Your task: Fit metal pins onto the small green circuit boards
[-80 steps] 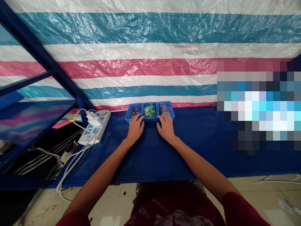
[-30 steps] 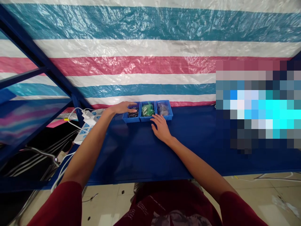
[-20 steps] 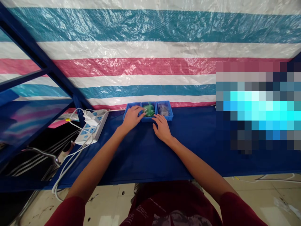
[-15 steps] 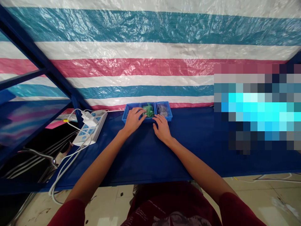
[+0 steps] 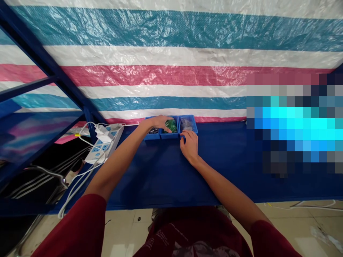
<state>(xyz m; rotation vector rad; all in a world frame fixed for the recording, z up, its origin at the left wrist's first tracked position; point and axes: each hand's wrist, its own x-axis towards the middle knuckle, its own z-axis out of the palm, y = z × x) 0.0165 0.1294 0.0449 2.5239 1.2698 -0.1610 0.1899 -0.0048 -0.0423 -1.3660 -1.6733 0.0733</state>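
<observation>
- In the head view, three blue bins stand in one row on the blue table, close before the striped sheet (image 5: 160,75).
- The left hand (image 5: 162,122) is above the left bin (image 5: 152,137) and reaches over the middle bin (image 5: 169,136). Its thumb and other fingers are wide apart, with the green bag (image 5: 172,125) between them; whether they touch it, one cannot tell.
- This green bag lies inside the middle bin, partly covered by the left hand.
- In the left bin there are thin metal pieces (image 5: 153,131), seen below the left wrist.
- The right hand (image 5: 190,145) is at the front side of the right bin (image 5: 195,125). Its fingers are bent, with a narrow gap to the thumb; one cannot tell if they grip the rim.
- In the right bin lies a clear bag (image 5: 187,124).
- On the table (image 5: 219,175), at left, there is a white power strip (image 5: 98,155) with a plug (image 5: 103,134) and white cables (image 5: 73,194).
</observation>
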